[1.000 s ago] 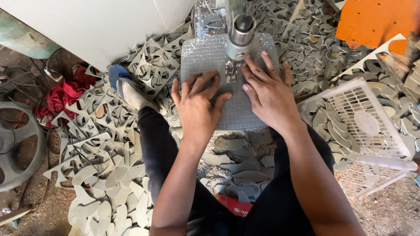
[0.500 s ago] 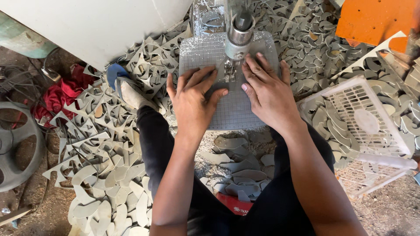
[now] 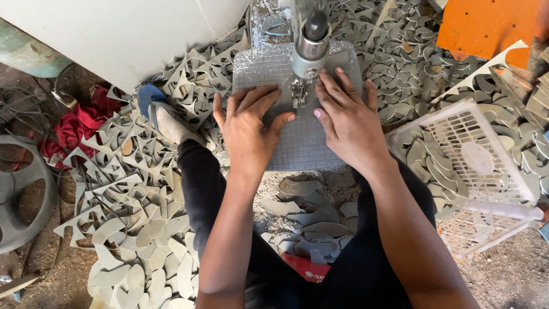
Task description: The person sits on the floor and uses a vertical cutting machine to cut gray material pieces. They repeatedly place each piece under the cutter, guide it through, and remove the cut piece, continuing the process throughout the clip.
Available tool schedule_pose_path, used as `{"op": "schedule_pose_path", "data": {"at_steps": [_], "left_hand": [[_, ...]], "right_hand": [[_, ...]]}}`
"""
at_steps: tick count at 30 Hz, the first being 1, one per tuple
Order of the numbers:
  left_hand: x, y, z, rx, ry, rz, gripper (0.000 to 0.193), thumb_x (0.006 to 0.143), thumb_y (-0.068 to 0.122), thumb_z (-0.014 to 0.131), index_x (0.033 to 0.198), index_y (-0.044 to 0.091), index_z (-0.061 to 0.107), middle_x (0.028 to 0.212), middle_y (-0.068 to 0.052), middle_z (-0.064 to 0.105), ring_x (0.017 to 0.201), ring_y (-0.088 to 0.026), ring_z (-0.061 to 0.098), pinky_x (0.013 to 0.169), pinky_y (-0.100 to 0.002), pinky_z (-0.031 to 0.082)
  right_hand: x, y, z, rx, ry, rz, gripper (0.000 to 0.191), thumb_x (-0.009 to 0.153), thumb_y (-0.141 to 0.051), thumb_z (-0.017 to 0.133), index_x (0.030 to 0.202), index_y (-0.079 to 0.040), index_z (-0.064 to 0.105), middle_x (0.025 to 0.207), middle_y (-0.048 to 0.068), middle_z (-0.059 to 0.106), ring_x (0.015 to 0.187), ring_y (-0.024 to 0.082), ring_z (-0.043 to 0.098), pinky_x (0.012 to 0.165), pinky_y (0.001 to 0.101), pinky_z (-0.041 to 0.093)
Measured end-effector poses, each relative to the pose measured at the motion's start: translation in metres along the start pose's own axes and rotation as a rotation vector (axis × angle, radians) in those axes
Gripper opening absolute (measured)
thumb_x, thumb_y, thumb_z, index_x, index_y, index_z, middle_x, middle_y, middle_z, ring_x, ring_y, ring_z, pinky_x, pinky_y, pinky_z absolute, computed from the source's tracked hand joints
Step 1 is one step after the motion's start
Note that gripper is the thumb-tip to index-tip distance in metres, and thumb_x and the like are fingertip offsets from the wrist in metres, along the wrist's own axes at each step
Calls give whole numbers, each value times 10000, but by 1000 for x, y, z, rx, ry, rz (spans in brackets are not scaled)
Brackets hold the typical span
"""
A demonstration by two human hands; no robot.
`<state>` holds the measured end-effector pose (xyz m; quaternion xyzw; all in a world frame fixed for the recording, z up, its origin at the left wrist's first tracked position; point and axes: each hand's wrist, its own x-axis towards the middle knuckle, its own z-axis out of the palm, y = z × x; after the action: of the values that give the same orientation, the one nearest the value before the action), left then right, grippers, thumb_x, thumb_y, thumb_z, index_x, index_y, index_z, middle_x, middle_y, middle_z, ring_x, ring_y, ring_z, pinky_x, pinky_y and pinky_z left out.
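Observation:
A grey gridded sheet (image 3: 303, 143) lies flat under the metal head of a cutting machine (image 3: 310, 43). My left hand (image 3: 247, 130) presses on the sheet just left of the machine's blade, fingers spread. My right hand (image 3: 347, 120) presses on it just right of the blade, fingertips close to the cutting point (image 3: 298, 94). Both palms lie flat on the sheet. Neither hand grips it.
Grey cut-out scraps (image 3: 131, 229) cover the floor all around my legs. A white plastic crate (image 3: 480, 171) with scraps lies tilted at the right. An orange panel (image 3: 486, 26) sits top right, a red cloth (image 3: 77, 129) and a grey wheel (image 3: 23, 194) at the left.
Both hands and the sheet have slid a little away from me, toward the machine's blade. Fingers are nearer the cutting point.

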<state>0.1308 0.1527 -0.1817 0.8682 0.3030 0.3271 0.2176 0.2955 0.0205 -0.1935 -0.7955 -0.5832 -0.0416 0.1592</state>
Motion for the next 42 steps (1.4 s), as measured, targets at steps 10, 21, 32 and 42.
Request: {"op": "schedule_pose_path", "data": {"at_steps": [10,21,32,42], "left_hand": [[4,-4,0,-13,-6,1,425,766,441,852,1128,224,805,1242,40,721,1289,-275,535,1207,-635,130],[17,-13,0,-35,-67,8,395,725,442,852,1079,269,827,1222,77,719,1313,-261,512,1204,-626,99],[26,-21,1,-100,-96,1,422,684,448,864,1074,290,831,1205,84,717,1337,-256,495,1218,-614,92],[24,-20,-1,-69,-95,57,403,760,447,826,1128,281,821,1219,70,679,1314,-236,502,1212,-626,89]], "right_hand": [[0,-2,-2,4,6,14,453,1063,-265,548,1443,-24,602,1625,69,446,1540,266,308,1198,660,178],[-1,-2,-2,-28,10,14,453,1073,-272,530,1444,-20,595,1642,61,425,1545,263,307,1197,652,198],[-2,-2,-3,-38,5,27,462,1074,-267,518,1463,-24,573,1656,48,405,1540,267,314,1177,654,228],[4,1,-2,0,-2,58,468,1097,-318,467,1460,-51,592,1655,31,408,1557,270,279,1200,658,163]]}}
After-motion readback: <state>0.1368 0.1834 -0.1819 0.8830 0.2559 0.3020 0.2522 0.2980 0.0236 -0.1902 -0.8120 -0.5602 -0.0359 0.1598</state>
